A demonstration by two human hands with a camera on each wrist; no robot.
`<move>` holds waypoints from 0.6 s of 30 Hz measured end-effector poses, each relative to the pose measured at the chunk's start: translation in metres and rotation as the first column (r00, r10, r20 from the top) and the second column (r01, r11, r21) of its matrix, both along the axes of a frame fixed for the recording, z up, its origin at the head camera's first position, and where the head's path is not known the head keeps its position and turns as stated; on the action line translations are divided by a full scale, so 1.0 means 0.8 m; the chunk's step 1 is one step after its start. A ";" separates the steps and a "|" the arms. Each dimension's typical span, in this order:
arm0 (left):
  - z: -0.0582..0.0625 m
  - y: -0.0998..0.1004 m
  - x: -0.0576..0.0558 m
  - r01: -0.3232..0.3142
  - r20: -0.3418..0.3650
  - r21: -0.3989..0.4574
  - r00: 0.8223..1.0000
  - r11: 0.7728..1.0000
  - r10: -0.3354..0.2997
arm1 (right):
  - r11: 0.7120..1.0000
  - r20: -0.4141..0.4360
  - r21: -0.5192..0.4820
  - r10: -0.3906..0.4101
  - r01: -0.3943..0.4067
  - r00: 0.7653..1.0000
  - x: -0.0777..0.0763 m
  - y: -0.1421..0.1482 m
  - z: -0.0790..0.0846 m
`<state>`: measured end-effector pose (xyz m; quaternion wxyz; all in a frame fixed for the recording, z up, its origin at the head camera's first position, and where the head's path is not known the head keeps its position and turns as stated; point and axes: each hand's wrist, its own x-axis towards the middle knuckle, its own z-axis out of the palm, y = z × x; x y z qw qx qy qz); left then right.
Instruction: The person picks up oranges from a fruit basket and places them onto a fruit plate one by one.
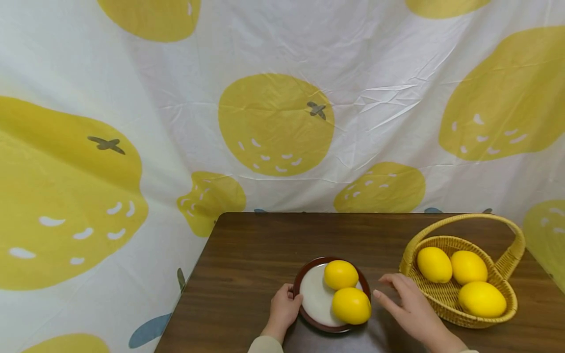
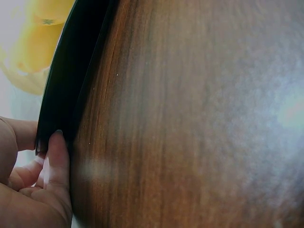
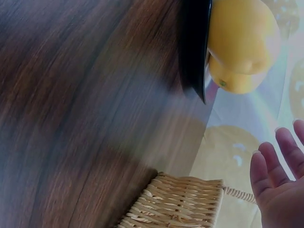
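Two lemons, a rear one (image 1: 341,274) and a front one (image 1: 351,306), lie side by side on the right half of a white plate (image 1: 314,294) with a dark red-brown rim. My left hand (image 1: 284,308) pinches the plate's left rim, thumb over the top and fingers at its edge; the left wrist view shows a fingertip (image 2: 58,142) against the plate's dark underside (image 2: 76,71). Between the plate and a wicker basket (image 1: 468,318), my right hand (image 1: 410,306) is held with fingers extended and nothing in it, its fingertips just right of the front lemon.
Three more lemons (image 1: 434,264) sit inside the basket, whose tall arched handle (image 1: 463,218) rises over it. The dark wooden table (image 1: 247,255) ends at the back against a white curtain (image 1: 353,59) printed with big yellow fruit.
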<state>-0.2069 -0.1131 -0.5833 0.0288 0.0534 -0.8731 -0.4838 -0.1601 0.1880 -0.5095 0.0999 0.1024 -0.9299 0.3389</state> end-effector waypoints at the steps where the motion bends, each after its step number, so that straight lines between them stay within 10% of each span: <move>1: 0.000 0.000 0.000 0.000 -0.004 -0.002 1.000 1.000 0.000 | 1.000 0.007 0.000 -0.002 0.002 1.000 0.000 0.001 0.001; 18: 0.000 0.001 -0.001 -0.003 0.003 0.009 1.000 1.000 0.003 | 1.000 -0.032 0.000 -0.015 0.015 0.999 0.001 0.019 0.001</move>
